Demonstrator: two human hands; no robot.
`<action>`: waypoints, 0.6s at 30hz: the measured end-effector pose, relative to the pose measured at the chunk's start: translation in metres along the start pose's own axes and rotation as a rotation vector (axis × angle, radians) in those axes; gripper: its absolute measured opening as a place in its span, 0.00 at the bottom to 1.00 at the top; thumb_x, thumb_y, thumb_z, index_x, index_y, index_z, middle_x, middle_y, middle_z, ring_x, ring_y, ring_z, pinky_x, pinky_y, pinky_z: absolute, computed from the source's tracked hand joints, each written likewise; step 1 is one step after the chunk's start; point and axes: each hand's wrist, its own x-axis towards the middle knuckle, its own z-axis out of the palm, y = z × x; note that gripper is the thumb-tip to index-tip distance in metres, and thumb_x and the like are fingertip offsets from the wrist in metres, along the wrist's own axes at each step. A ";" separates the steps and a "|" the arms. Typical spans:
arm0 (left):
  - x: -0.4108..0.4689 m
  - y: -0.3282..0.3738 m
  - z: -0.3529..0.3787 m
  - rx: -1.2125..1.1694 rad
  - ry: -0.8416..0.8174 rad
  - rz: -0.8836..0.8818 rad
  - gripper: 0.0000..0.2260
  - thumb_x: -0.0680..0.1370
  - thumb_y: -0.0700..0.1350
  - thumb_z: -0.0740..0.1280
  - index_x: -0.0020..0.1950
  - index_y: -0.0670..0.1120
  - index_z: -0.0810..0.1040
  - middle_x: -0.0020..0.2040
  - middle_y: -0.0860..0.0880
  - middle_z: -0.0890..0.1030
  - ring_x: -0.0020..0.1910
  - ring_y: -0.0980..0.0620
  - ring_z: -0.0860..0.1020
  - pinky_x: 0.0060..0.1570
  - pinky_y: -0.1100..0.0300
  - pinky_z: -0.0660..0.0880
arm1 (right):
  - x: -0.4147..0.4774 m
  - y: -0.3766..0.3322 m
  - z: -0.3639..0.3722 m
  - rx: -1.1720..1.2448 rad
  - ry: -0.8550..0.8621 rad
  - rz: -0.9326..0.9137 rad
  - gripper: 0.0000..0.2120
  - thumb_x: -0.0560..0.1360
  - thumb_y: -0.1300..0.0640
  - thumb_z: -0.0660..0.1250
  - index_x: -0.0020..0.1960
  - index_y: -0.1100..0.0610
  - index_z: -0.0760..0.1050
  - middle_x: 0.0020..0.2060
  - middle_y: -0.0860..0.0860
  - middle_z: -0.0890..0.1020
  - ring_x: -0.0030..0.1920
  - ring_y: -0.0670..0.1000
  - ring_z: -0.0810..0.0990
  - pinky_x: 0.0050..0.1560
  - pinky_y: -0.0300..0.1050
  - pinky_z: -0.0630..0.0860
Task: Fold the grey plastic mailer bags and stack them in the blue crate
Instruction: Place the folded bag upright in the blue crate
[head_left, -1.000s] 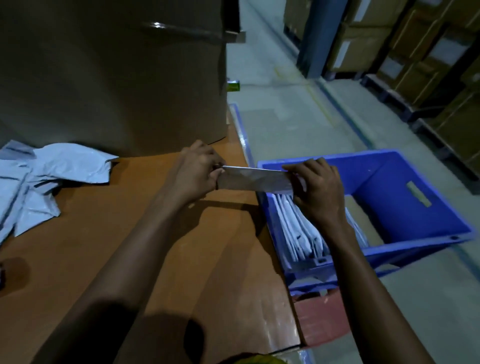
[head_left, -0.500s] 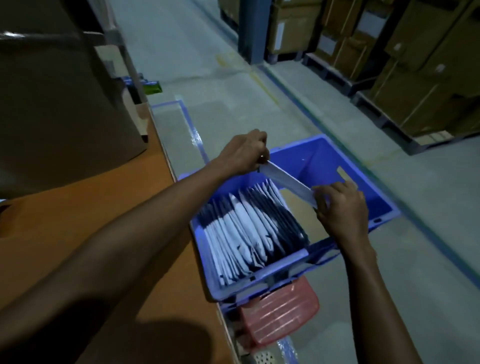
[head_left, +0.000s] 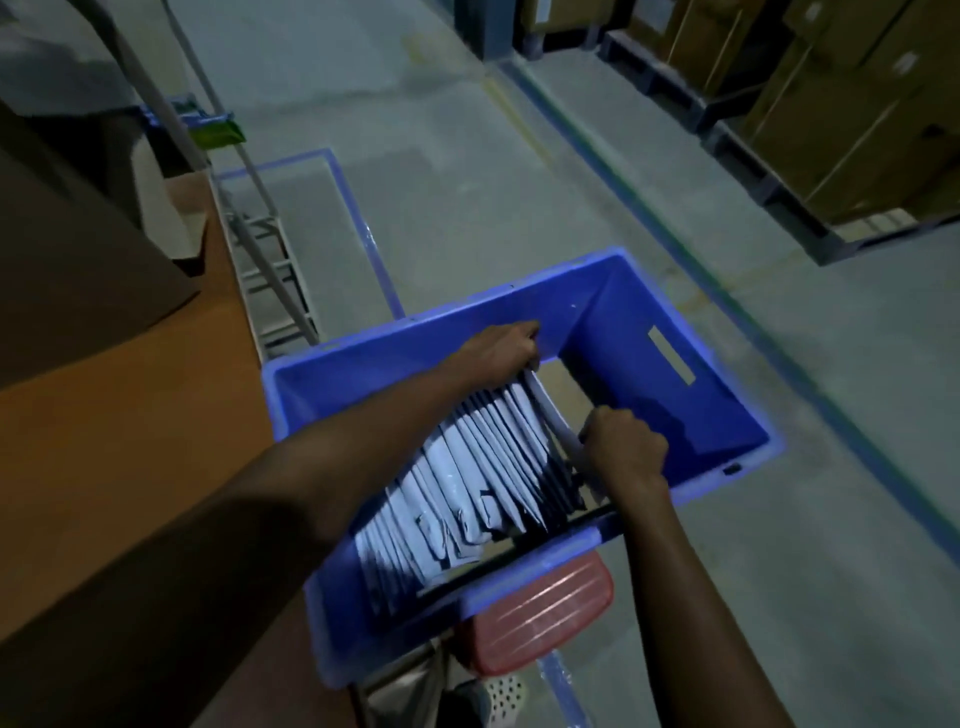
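The blue crate (head_left: 691, 415) stands beside the wooden table, to its right. Inside it, several folded grey mailer bags (head_left: 467, 483) stand on edge in a row, filling the left part. A folded grey mailer bag (head_left: 551, 415) is held down inside the crate against the right end of that row. My left hand (head_left: 501, 348) grips its far end near the crate's back wall. My right hand (head_left: 626, 449) grips its near end. Bare crate floor shows to the right of the row.
The orange-brown table (head_left: 130, 441) runs along the left, with a big brown cardboard box (head_left: 67, 249) on it. A red stool (head_left: 540, 613) sits under the crate's near edge. Pallets of cardboard boxes (head_left: 831, 104) line the far right. Blue tape marks the concrete floor.
Both hands carried the folded bag from above the table edge over to the crate and lowered it against the right end of the row. The view swung right.
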 end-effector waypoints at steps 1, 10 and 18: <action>0.003 -0.003 0.003 -0.023 -0.033 -0.038 0.08 0.79 0.45 0.67 0.54 0.42 0.75 0.57 0.38 0.78 0.59 0.38 0.78 0.45 0.50 0.71 | 0.004 -0.004 0.001 -0.003 -0.045 -0.012 0.16 0.81 0.54 0.64 0.68 0.56 0.76 0.63 0.55 0.80 0.63 0.59 0.81 0.58 0.52 0.76; 0.010 -0.023 0.020 0.394 -0.015 0.262 0.13 0.75 0.35 0.70 0.60 0.40 0.80 0.58 0.39 0.75 0.56 0.37 0.74 0.42 0.50 0.67 | 0.031 -0.005 0.004 0.196 -0.394 -0.017 0.25 0.82 0.42 0.62 0.73 0.56 0.73 0.70 0.57 0.75 0.67 0.62 0.76 0.64 0.55 0.74; 0.001 -0.019 0.043 0.592 -0.192 0.317 0.21 0.87 0.56 0.51 0.74 0.50 0.75 0.77 0.49 0.71 0.79 0.46 0.62 0.74 0.50 0.57 | 0.039 -0.008 0.003 0.334 -0.605 -0.083 0.23 0.84 0.54 0.60 0.77 0.59 0.66 0.68 0.63 0.76 0.60 0.61 0.80 0.61 0.59 0.79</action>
